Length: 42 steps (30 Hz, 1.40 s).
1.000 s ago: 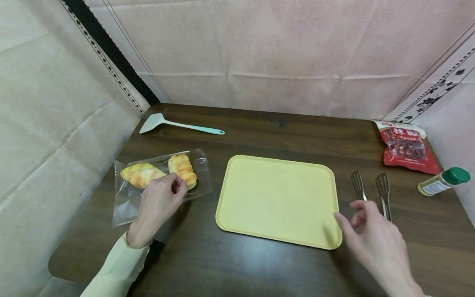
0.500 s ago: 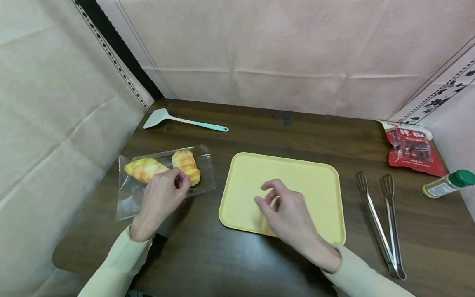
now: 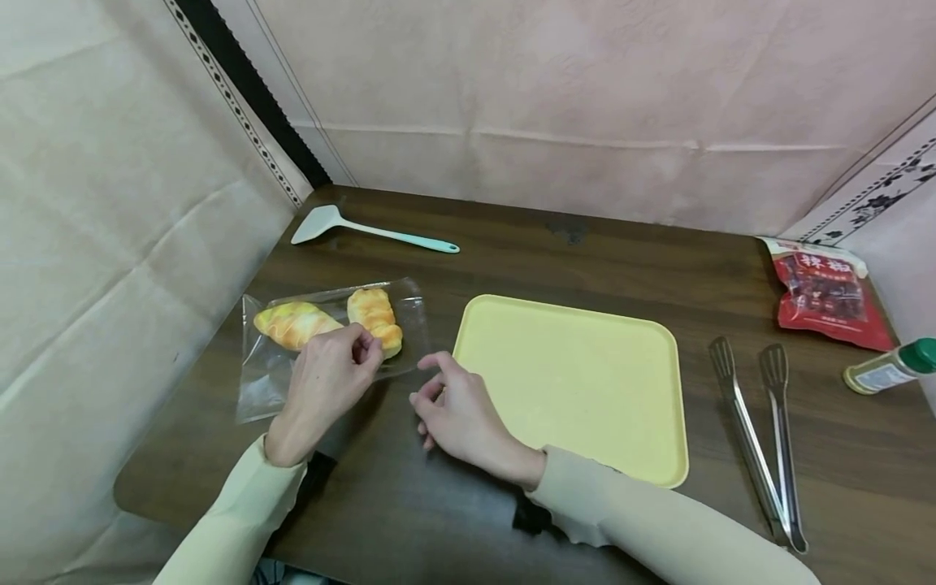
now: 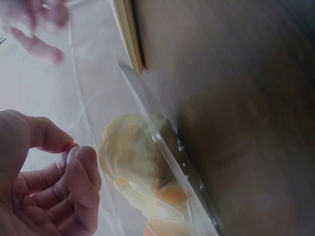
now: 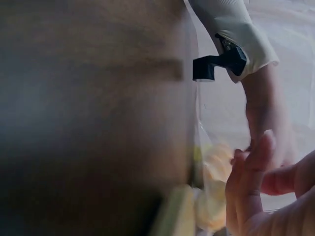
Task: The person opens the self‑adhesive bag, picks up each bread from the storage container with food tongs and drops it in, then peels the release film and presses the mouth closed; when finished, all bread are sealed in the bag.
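Note:
At the left of the head view, a clear plastic bag [image 3: 263, 394] lies on the table with two bread rolls in it. One is a long yellow roll [image 3: 292, 322]; the other, a browned knotted roll [image 3: 373, 313], is partly covered by my left hand [image 3: 329, 382]. That hand pinches at the bag's top film, thumb against fingertips, though the film between them barely shows. Just right of the bag is my right hand [image 3: 461, 414], holding nothing, its fingers loosely bent over the near left corner of a yellow tray [image 3: 578, 382].
Metal tongs [image 3: 749, 443] lie right of the tray. Farther right are a red printed food packet [image 3: 829, 296] and a green-capped shaker bottle [image 3: 888, 370] on its side. A pale turquoise spatula [image 3: 395, 236] lies at the back left. Fabric walls stand behind and at the sides.
My right hand has come away from the tongs and moved left across the tray towards the bag. My left hand stays at the bag. The whole head view has shifted slightly.

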Each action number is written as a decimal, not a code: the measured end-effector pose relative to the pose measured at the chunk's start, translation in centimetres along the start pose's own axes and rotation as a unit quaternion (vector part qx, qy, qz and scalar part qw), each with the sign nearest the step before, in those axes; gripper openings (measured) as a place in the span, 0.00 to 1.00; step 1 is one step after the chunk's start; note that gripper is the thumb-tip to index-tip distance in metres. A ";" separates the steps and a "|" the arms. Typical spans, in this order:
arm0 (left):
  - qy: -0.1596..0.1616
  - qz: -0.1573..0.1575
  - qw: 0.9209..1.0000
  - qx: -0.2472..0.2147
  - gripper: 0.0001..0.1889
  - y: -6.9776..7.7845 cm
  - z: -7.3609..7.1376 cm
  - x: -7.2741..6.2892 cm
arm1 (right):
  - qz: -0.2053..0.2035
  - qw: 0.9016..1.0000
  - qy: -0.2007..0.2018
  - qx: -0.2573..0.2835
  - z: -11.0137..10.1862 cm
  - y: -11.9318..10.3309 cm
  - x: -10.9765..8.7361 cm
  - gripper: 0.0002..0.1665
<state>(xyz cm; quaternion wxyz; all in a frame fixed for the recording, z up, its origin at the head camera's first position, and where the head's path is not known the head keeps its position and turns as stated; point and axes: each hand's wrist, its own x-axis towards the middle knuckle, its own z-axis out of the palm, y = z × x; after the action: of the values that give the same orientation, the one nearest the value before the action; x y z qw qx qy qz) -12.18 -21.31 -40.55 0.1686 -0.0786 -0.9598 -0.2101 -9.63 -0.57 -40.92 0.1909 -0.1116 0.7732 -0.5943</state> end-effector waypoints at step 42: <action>-0.001 0.080 0.996 0.049 0.08 -1.4 -4.7 5.9 | 0.114 0.965 0.113 0.208 4.8 0.5 5.1 0.05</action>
<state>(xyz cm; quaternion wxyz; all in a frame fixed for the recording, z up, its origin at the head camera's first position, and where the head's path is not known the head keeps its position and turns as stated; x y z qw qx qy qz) -16.62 -24.12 -34.93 0.1871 -0.1469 -0.9598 -0.1487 -12.12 -6.63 -43.33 0.1884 0.0874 0.6567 -0.7250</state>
